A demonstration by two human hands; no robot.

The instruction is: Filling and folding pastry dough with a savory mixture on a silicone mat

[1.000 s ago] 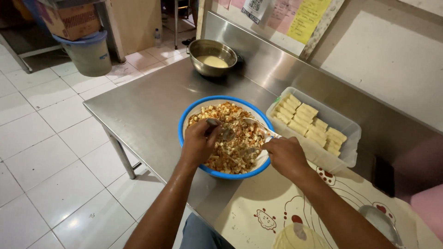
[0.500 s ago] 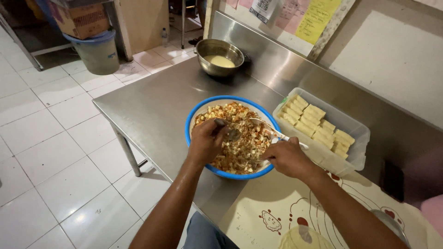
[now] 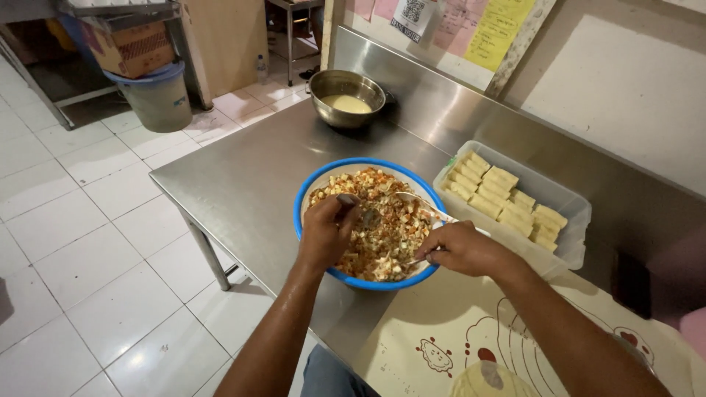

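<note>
Head view: both hands work a chopped filling in a round blue plastic bowl point(image 3: 309, 198) on the stainless steel worktop point(image 3: 243, 176).
Filling status: the mixed orange-and-pale chopped filling point(image 3: 386, 228) looks evenly blended, so mixing appears well advanced; the clear rectangular plastic tub of pale rolled pieces point(image 3: 515, 202) just right of the bowl is mostly full. Left hand point(image 3: 327, 231): fingers closed on a metal spoon point(image 3: 360, 213) whose long axis runs left to right, bowl end toward the centre. Right hand point(image 3: 463, 246): fingers curled around a thin pale utensil point(image 3: 419, 200); its long axis slants up-left into the filling.
</note>
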